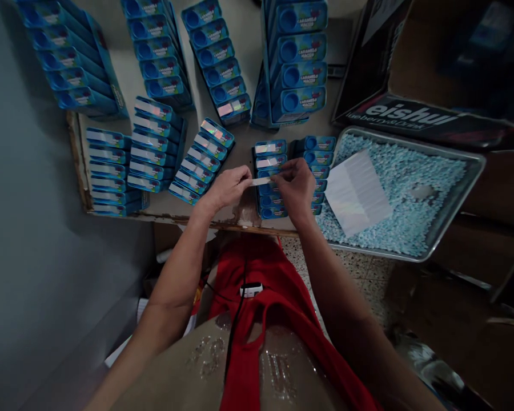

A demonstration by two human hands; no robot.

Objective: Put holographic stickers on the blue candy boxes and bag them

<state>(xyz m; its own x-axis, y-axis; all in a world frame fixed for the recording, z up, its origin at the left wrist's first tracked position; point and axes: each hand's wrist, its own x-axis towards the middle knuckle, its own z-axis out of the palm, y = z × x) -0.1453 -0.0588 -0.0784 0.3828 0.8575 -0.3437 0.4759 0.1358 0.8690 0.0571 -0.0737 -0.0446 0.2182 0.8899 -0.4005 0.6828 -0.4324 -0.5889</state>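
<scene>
A narrow whitish sticker strip (261, 181) is stretched between my two hands, over a row of small blue candy tins (270, 201). Its left end is pinched by my left hand (230, 187). The fingers of my right hand (297, 185) close on the other end, above the same row. The two tins at the far end of this row carry shiny strips (267, 148) across their tops. Another row of blue tins (317, 144), with bare lids, stands just right and is partly hidden by my right hand. To the left, several rows of tins (201, 157) have strips on them.
Taller rows of blue tins (300, 74) fill the back of the table. At right, a metal tray (475, 177) holds pale blue candies (428, 165), with a sheet of strips (360, 194) lying on them. A dark cardboard box (405, 117) stands behind it. A wall (38, 228) borders the left.
</scene>
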